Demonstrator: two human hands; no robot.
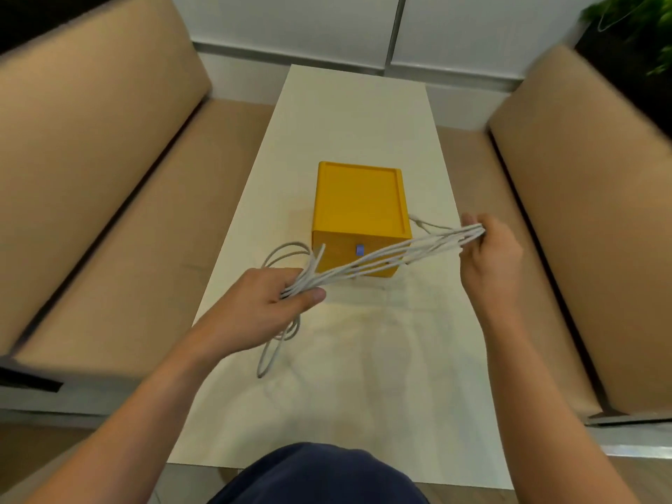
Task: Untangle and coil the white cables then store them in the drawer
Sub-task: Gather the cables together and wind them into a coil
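Several strands of white cable [381,258] stretch taut between my two hands above the white table [356,114]. My left hand [269,303] grips one end of the bundle, thumb pressed over the strands, with loops spilling out behind it and one loop hanging down below it toward the table. My right hand [487,249] grips the other end, fingers curled round the strands. A loose cable end trails off behind the right side. Behind the strands sits a yellow drawer box [358,201] with a small blue knob [359,250] on its front; the drawer is closed.
Tan sofa seats flank the narrow table on the left [109,220] and right [567,212]. A white wall panel stands at the far end. Green plant leaves [636,27] show at the top right. My dark-clothed lap is at the bottom edge.
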